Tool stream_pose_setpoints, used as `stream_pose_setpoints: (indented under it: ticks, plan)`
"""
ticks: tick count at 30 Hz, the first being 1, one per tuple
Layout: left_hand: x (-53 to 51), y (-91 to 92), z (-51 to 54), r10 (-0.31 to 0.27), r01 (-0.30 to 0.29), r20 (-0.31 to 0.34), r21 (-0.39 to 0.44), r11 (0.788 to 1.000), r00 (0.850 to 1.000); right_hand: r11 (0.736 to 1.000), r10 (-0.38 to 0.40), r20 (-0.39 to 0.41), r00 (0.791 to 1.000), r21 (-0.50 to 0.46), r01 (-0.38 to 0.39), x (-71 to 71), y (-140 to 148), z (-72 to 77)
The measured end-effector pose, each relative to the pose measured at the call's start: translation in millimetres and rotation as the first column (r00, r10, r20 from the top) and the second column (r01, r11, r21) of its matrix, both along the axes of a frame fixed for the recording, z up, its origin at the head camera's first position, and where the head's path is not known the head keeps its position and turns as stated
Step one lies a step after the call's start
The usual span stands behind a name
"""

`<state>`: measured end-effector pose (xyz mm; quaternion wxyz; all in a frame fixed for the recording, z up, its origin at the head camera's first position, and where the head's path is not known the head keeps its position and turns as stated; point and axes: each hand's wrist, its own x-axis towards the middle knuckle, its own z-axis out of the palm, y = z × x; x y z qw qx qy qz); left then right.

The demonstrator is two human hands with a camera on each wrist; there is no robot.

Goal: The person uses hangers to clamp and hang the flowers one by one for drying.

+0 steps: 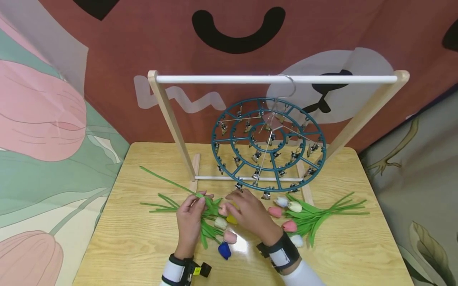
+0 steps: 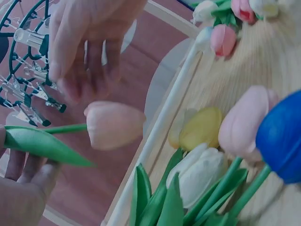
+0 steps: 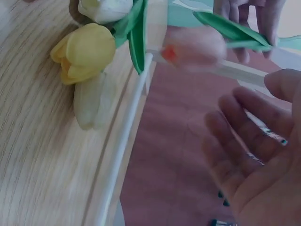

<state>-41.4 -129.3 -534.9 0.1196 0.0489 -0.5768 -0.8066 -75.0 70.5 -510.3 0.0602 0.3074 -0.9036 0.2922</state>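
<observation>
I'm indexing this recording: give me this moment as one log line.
Left hand: holds pink tulip | Right hand: empty, near its bloom | Table: left tulips, right tulips | Rack: round clip hanger hanging

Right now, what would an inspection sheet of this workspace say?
Surface: table with a wood-grain top.
Job's things: pink tulip held up; left bunch and right bunch of tulips lying down; round hanger with clips, hung on a rack.
Clutter: nothing seen.
Hands: left hand holds the pink tulip by its stem; right hand is near the bloom, holding nothing.
Cables: nothing seen.
Surroundings: flowered cloth at left, reddish cloth behind.
</observation>
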Motion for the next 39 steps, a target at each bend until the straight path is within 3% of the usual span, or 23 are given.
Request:
stream_pose_setpoints:
  ticks: [4, 6, 10, 13, 16, 19, 24, 27, 30, 34, 39]
  plan:
    - [0.8, -4.2, 2.5, -0.027, 0.025, -0.028, -0.082, 0.996, 0.999, 0.996, -0.094, 0.128, 0.987, 0.007, 0.094, 6.9, 8, 8.0]
    - [1.5, -6.5, 3.5, -0.030, 0.023, -0.047, -0.142, 0.990, 0.998, 0.988, -0.155, 0.228, 0.961, 0.014, 0.156, 10.4, 10, 12.5]
    - [2.4, -9.6, 3.3, -0.016, -0.010, -0.115, -0.227, 0.974, 0.993, 0.964, -0.248, 0.390, 0.887, 0.010, 0.265, 16.4, 10, 20.6]
    - [2.7, -10.6, 1.9, -0.012, -0.040, -0.180, -0.282, 0.959, 0.984, 0.955, -0.253, 0.428, 0.868, -0.032, 0.295, 19.3, 8, 25.5]
    - [2.5, -10.8, 1.7, -0.002, -0.080, -0.228, -0.348, 0.934, 0.974, 0.951, -0.228, 0.407, 0.884, -0.102, 0.293, 21.0, 6, 29.1]
    - [1.5, -11.2, 2.8, 0.018, -0.133, -0.263, -0.426, 0.895, 0.965, 0.940, -0.212, 0.351, 0.912, -0.183, 0.288, 19.9, 4, 33.5]
    - [-0.6, -11.8, 8.9, 0.027, -0.190, -0.308, -0.513, 0.837, 0.951, 0.921, -0.219, 0.186, 0.958, -0.285, 0.266, 11.6, 1, 42.3]
    - [-1.9, -10.8, 12.5, 0.018, -0.210, -0.352, -0.515, 0.831, 0.936, 0.915, -0.226, 0.077, 0.971, -0.325, 0.238, 6.5, 0, 46.3]
    - [-2.4, -9.2, 13.7, 0.005, -0.227, -0.394, -0.519, 0.824, 0.919, 0.905, -0.241, 0.012, 0.970, -0.358, 0.229, 3.5, 2, 49.5]
    - [-2.4, -7.4, 16.3, -0.012, -0.238, -0.414, -0.547, 0.802, 0.910, 0.890, -0.242, 0.030, 0.970, -0.391, 0.235, 1.2, 5, 54.3]
    - [-3.9, -5.7, 23.2, -0.009, -0.265, -0.418, -0.592, 0.761, 0.908, 0.861, -0.168, 0.172, 0.971, -0.454, 0.230, -2.2, 8, 59.6]
